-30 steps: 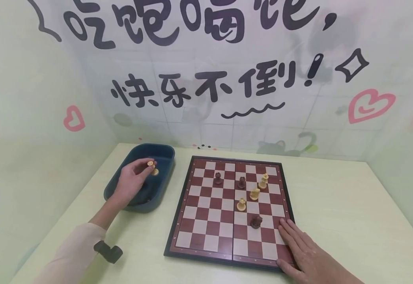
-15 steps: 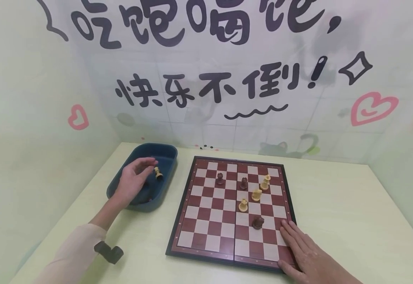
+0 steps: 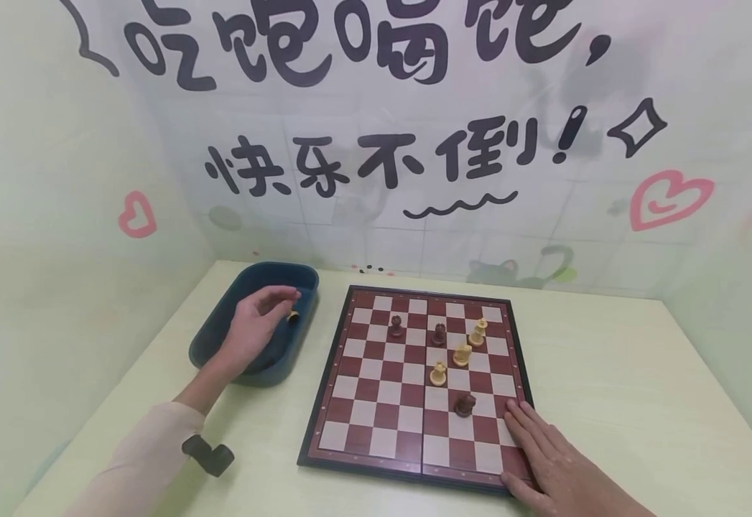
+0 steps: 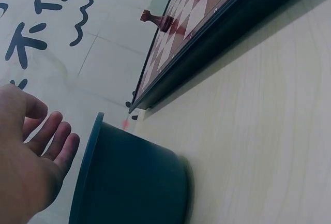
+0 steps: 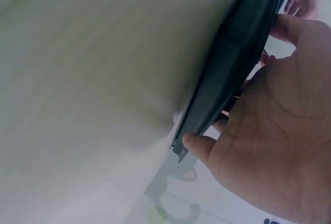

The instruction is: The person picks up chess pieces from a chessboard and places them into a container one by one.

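Observation:
Over the blue plastic bin (image 3: pixel 266 375) my left hand (image 3: pixel 256 323) hovers with loosely bent fingers and holds nothing. A pale chess piece (image 3: pixel 293 316) lies in the bin just beyond the fingertips, partly hidden by them. The left wrist view shows the fingers (image 4: pixel 54 138) apart above the bin's rim. My right hand (image 3: pixel 556 459) rests on the lower right edge of the chessboard (image 3: pixel 414 470), fingers fairly straight. In the right wrist view its palm faces the camera and a fingertip touches the board's dark side (image 5: pixel 222 74).
Several chess pieces stand on the board, among them a pale king (image 3: pixel 477 332), a pale knight (image 3: pixel 462 355), a dark knight (image 3: pixel 465 404) and a dark piece (image 3: pixel 396 327). A wall with printed writing rises behind the table (image 3: pixel 608 366).
My left hand has let go of the pale chess piece, which dropped into the bin. The hand has since shifted slightly right. My right hand stays on the board's edge.

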Demonstrator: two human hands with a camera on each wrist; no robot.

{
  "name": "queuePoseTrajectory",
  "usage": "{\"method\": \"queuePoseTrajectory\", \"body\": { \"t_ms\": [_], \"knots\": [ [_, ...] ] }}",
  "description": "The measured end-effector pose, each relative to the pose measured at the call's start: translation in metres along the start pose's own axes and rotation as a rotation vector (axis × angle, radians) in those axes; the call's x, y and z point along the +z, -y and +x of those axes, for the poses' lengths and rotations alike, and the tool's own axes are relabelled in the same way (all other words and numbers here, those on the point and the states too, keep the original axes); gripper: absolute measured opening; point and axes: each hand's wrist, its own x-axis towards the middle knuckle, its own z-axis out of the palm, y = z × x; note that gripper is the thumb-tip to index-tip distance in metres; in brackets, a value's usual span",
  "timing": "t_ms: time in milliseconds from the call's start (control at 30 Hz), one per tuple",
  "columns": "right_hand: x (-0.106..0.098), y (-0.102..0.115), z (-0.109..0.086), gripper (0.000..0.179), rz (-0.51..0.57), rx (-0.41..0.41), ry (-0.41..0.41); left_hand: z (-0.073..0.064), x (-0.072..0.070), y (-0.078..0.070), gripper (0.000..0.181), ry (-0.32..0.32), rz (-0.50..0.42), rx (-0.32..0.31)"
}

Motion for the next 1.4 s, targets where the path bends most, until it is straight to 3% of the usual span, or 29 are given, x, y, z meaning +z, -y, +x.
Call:
{"method": "queuePoseTrajectory", "body": {
  "t_ms": [133, 300, 500, 667, 1000, 1267, 1400],
  "knots": [
    [-0.002, 0.001, 0.002, 0.082, 0.011, 0.020, 0.020, 0.003, 0.007, -0.003, 0.023, -0.011, -0.023, 0.009],
    [0.001, -0.001, 0.001, 0.081, -0.021, -0.014, -0.019, 0.006, 0.019, -0.009, 0.022, -0.012, -0.020, 0.007],
    [0.006, -0.004, 0.000, 0.080, -0.077, -0.081, -0.091, 0.005, 0.040, -0.017, 0.024, 0.015, -0.025, -0.016],
    [0.005, -0.003, 0.001, 0.081, -0.065, -0.053, -0.073, 0.005, 0.059, -0.021, 0.028, 0.054, -0.006, -0.032],
    [0.003, 0.000, 0.002, 0.081, -0.032, -0.010, -0.009, 0.010, 0.081, -0.020, 0.027, 0.093, -0.078, -0.017],
    [0.005, -0.003, 0.001, 0.081, -0.067, -0.064, -0.064, 0.011, 0.096, -0.019, 0.028, 0.114, -0.104, -0.054],
    [0.005, -0.003, 0.001, 0.080, -0.078, -0.060, -0.067, 0.013, 0.106, -0.014, 0.031, 0.163, -0.104, -0.083]
  ]
}}
